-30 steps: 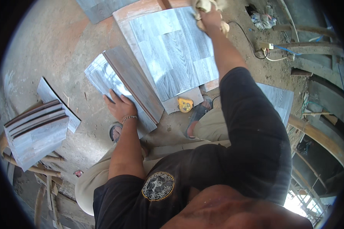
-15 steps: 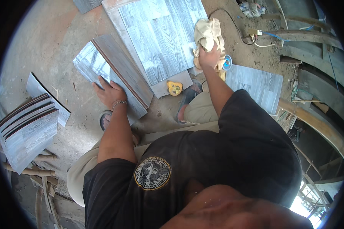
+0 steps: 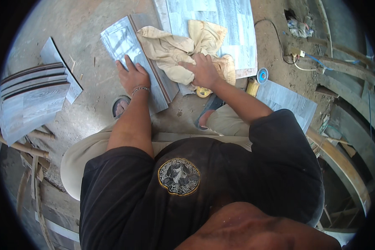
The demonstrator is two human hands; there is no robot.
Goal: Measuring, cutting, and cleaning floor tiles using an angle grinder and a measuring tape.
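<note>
My left hand (image 3: pixel 133 76) lies with its fingers spread on a glossy grey wood-patterned tile (image 3: pixel 119 39), one of a small stack of narrow pieces. In my right hand (image 3: pixel 205 71) a crumpled beige cloth (image 3: pixel 166 52) is gripped. The cloth spreads over the right side of the narrow stack and the near part of a large grey tile (image 3: pixel 239 37). Under the right wrist a yellow tape measure (image 3: pixel 202 92) shows only in part. To the right stands an angle grinder (image 3: pixel 253 86) with a blue disc, its yellow body partly hidden.
At the far left, several cut tiles (image 3: pixel 33 100) lie stacked beside bamboo poles (image 3: pixel 23 149). Another grey tile (image 3: pixel 285 102) rests at the right, near wooden beams. A dark cord (image 3: pixel 275 31) runs over the ground to a socket (image 3: pixel 296 52). My feet are close to the tiles.
My right hand has brought the cloth leftward from the large tile's right edge to the narrow stack, partly covering the tape measure. My left hand stays on the stack. The view has shifted.
</note>
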